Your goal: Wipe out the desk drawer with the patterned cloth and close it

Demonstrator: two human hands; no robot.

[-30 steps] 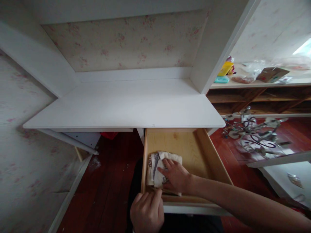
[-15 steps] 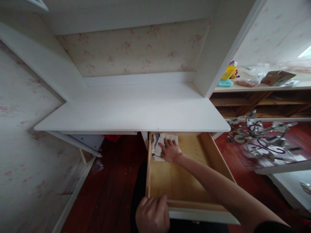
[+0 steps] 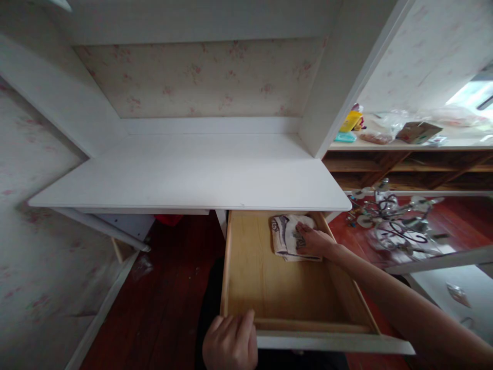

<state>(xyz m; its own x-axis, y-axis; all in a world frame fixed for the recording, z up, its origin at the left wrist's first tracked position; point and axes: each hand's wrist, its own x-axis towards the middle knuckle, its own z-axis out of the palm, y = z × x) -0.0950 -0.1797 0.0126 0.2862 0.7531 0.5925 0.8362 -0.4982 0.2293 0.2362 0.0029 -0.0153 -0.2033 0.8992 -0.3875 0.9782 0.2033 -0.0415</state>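
The folded white cloth with dark grey-purple print [image 3: 287, 236] lies crumpled in the pale wooden drawer [image 3: 269, 288], up at the drawer's 1 o'clock corner, just under the white desktop [image 3: 192, 174]. Your right hand [image 3: 314, 241] presses flat on the cloth's right side, fingers spread and not clenched. Your left hand [image 3: 230, 344], at the drawer's 7 o'clock, curls its fingers over the front rim.

Probably a home bedroom — floral wallpaper [image 3: 200, 77], white desk [image 3: 192, 169], wooden drawer [image 3: 269, 288].
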